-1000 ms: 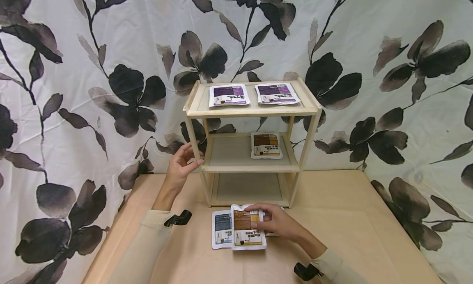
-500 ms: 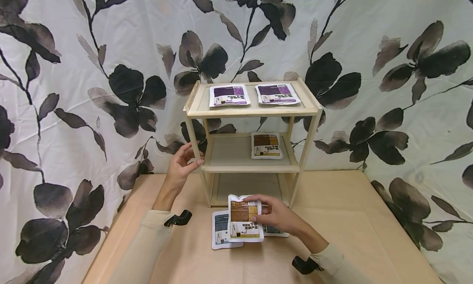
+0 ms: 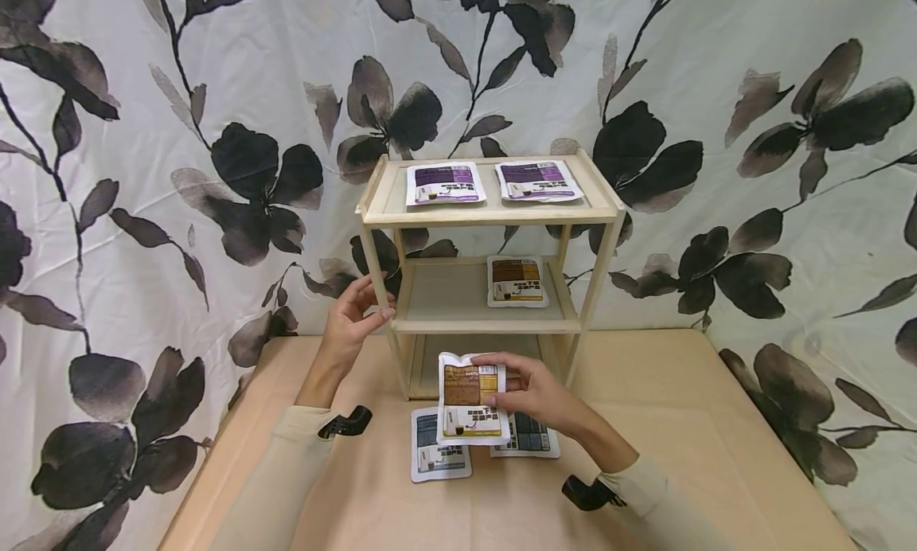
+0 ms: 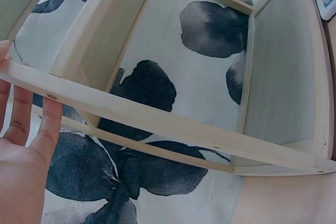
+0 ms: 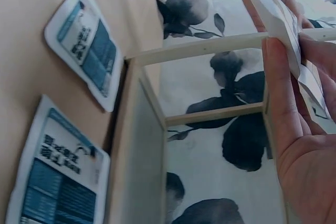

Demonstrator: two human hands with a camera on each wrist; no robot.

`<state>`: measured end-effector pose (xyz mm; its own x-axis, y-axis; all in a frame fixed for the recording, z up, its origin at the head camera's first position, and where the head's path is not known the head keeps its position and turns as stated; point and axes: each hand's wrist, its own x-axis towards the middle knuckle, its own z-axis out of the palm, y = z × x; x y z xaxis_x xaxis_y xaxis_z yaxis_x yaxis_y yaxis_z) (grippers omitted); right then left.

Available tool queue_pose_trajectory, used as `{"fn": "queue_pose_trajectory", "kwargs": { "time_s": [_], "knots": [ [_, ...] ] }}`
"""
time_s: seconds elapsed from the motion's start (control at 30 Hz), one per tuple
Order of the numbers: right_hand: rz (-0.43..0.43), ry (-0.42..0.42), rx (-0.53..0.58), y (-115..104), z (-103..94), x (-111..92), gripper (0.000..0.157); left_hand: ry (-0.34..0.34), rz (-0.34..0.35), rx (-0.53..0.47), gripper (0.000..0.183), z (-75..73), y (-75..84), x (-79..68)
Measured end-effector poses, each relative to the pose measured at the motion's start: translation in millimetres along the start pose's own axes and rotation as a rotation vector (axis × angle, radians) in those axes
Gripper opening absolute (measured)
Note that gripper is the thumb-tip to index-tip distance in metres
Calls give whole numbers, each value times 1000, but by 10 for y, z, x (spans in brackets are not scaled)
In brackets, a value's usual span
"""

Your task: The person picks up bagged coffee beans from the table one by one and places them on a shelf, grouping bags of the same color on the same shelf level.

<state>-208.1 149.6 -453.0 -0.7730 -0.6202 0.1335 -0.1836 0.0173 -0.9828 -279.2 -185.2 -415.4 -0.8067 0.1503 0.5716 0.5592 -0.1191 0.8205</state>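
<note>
In the head view my right hand (image 3: 539, 392) pinches a white-edged pouch (image 3: 460, 385) with a brown and yellow label, thumb on its front. The right wrist view shows that pouch (image 5: 277, 17) edge-on between thumb and fingers. It is raised in front of the bottom tier of a pale wooden three-tier shelf rack (image 3: 487, 327). My left hand (image 3: 347, 328) grips the rack's left front post, thumb in front and fingers behind; in the left wrist view the fingers (image 4: 48, 124) reach behind that post (image 4: 157, 113).
Two blue-labelled pouches lie on the table: a left one (image 3: 433, 455) and a right one (image 3: 532, 438). Two purple pouches, left (image 3: 446, 185) and right (image 3: 539, 181), rest on the top tier. A brown pouch (image 3: 517, 283) lies on the middle tier. Floral cloth (image 3: 272, 193) hangs behind.
My right hand has lifted the brown and yellow pouch off the blue-labelled ones, up and slightly left toward the rack, uncovering more of both. My left hand has stayed at the post.
</note>
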Motion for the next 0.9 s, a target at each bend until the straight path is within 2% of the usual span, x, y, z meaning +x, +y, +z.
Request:
{"fn": "queue_pose_trajectory", "kwargs": {
  "time_s": [0.13, 0.4, 0.9],
  "knots": [
    [-1, 1, -10, -88, -38, 35, 60, 7, -4, -8, 59, 5, 5, 6],
    [12, 25, 39, -206, -88, 103, 60, 9, 1, -9, 58, 12, 11, 8],
    [-22, 94, -13, -442, -168, 256, 62, 5, -2, -8, 59, -1, -23, 13]
  ]
}}
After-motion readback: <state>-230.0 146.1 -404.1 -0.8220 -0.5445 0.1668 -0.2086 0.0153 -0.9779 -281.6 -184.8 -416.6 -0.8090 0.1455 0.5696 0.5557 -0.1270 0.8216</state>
